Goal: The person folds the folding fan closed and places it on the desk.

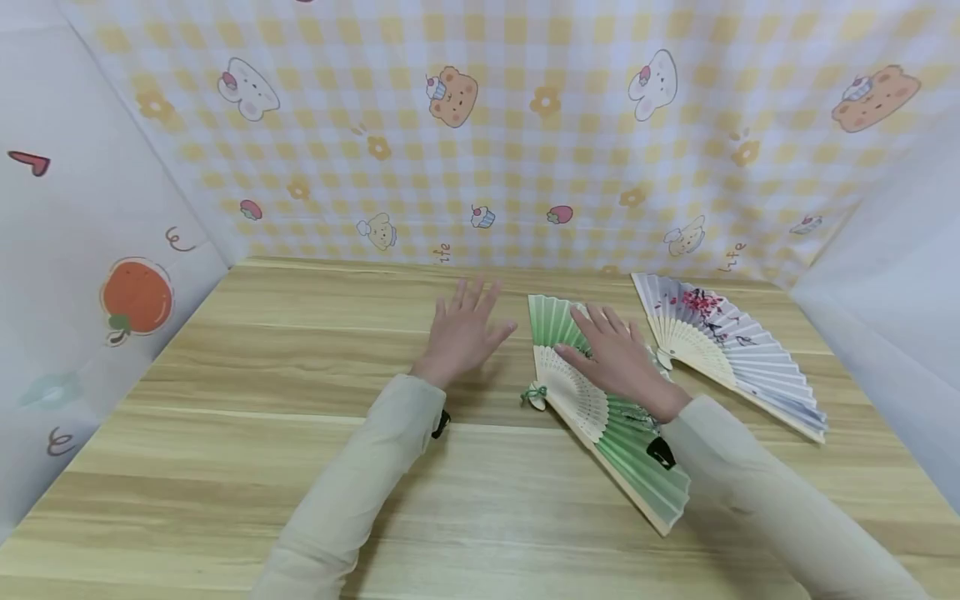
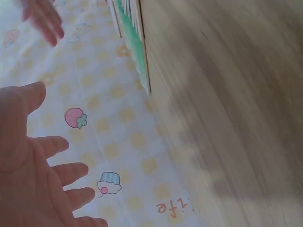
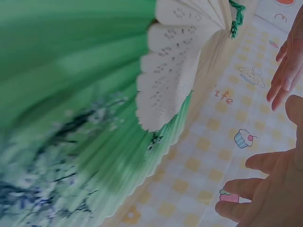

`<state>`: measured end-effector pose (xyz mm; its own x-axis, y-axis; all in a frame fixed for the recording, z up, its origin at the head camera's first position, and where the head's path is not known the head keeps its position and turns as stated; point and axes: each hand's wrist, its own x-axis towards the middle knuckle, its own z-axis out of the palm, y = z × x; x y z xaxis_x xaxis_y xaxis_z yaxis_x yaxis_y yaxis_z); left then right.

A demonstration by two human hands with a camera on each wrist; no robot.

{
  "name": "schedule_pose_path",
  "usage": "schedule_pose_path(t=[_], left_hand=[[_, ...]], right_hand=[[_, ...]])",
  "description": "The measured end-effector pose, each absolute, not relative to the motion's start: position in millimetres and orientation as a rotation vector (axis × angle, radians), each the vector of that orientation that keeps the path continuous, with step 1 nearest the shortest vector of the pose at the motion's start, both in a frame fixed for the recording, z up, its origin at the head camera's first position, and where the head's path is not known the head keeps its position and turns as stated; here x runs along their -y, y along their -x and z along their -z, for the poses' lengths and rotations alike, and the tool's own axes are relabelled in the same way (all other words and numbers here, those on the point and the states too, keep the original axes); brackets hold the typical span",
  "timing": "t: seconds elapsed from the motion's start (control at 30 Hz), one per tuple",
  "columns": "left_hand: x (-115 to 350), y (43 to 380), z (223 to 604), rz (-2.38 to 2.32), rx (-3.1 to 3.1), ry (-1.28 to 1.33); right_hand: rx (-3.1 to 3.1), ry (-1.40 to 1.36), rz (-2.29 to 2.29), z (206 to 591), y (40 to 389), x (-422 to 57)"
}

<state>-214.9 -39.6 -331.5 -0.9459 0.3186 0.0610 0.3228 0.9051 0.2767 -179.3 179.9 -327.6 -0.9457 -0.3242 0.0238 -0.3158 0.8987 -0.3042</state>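
Note:
A green folding fan [image 1: 637,475] lies spread on the wooden table, its pale pierced ribs [image 3: 173,61] and dark branch print showing in the right wrist view. A green cord [image 1: 534,392] is tied at its pivot. Over this fan my right hand [image 1: 618,358] hovers with fingers extended, holding nothing and covering part of the leaf. To the left of the fan, my left hand [image 1: 461,333] is held above bare wood, fingers spread, also holding nothing. A second spread fan [image 1: 757,358], white and grey with red blossoms, lies to the right, beyond my right hand.
The wooden table [image 1: 262,375] reaches back to a yellow checked cloth [image 1: 517,150] hung behind it. White sheeting [image 1: 67,208] with a printed orange fruit closes the left side, and plain white sheeting [image 1: 892,275] the right.

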Motion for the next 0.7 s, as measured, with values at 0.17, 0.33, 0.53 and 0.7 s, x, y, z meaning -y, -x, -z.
schedule_pose_path(t=[0.17,0.33,0.53,0.7], left_hand=[[37,210,333,0.540,3.076,0.559],[34,204,333,0.663,3.106,0.622],[32,201,336,0.803,3.110,0.731],[29,200,343,1.060,3.093,0.835]], right_hand=[[-3.009,0.482,0.506,331,165,-197],[-2.980,0.498,0.563,332,149,-212],[-2.944,0.520,0.624,333,131,-229],[-2.922,0.508,0.723,339,121,-243]])
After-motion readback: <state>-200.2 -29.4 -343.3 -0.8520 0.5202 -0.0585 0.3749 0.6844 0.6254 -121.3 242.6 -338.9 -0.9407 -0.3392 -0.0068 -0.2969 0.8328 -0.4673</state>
